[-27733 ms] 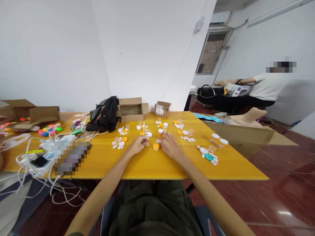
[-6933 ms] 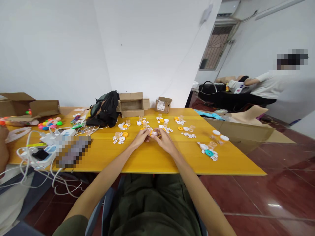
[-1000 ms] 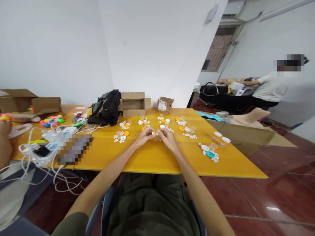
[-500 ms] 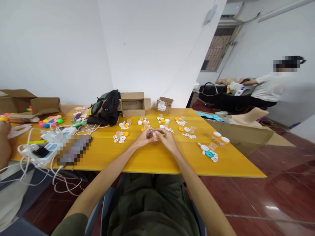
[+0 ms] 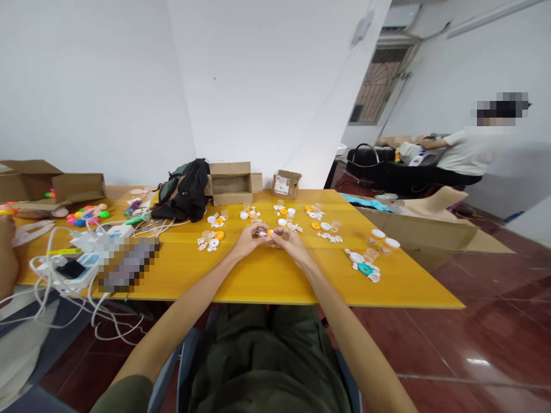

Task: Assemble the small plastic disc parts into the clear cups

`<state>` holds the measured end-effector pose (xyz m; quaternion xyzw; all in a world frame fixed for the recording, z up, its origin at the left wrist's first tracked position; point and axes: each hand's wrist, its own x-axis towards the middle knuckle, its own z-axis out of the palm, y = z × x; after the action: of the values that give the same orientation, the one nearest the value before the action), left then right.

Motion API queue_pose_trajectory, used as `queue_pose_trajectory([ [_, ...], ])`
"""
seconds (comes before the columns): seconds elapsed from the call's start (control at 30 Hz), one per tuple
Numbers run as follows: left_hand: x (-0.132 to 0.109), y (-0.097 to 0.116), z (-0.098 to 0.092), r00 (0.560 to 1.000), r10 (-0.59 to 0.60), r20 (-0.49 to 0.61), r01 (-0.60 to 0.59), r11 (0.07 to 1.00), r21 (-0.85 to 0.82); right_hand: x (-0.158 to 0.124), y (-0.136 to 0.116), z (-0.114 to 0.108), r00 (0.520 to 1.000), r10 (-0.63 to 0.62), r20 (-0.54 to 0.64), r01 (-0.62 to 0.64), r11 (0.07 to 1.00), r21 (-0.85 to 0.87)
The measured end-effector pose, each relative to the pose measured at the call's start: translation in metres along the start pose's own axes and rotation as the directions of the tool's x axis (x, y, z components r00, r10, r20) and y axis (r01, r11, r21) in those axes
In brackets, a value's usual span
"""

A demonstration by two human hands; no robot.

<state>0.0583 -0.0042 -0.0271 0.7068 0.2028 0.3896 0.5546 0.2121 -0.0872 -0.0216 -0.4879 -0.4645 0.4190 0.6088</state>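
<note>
My left hand and my right hand meet above the middle of the table, fingers closed round a small plastic piece. Orange shows on its right side and white or clear on its left; fingers cover most of it, so its exact kind is hidden. Just behind my hands lie white cut-out parts with round white caps. To the left sits a group with an orange disc, a white ring and a clear cup. An orange ring lies to the right.
Farther right are a teal disc and two white-lidded jars. Cardboard boxes and a black bag stand at the back. Power strips with cables lie left, near another person's arm. Another person sits far right.
The piece between my fingers has turned, and its orange part now shows more plainly. My hands stay in nearly the same place, and the camera view has shifted slightly.
</note>
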Motion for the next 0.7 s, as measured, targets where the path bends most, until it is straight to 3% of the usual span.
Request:
queue_pose_trajectory([
  [0.47, -0.003, 0.0046, 0.002, 0.995, 0.086, 0.041, -0.088, 0.995, 0.046, 0.0038, 0.0007, -0.0004, 0.998, 0.019, 0.052, -0.005, 0.966, -0.258],
  [0.7, -0.0037, 0.0072, 0.0015, 0.998, 0.057, 0.022, -0.057, 0.998, 0.038, 0.0048, 0.0029, 0.0024, 1.0, 0.006, 0.024, 0.002, 0.94, -0.341],
])
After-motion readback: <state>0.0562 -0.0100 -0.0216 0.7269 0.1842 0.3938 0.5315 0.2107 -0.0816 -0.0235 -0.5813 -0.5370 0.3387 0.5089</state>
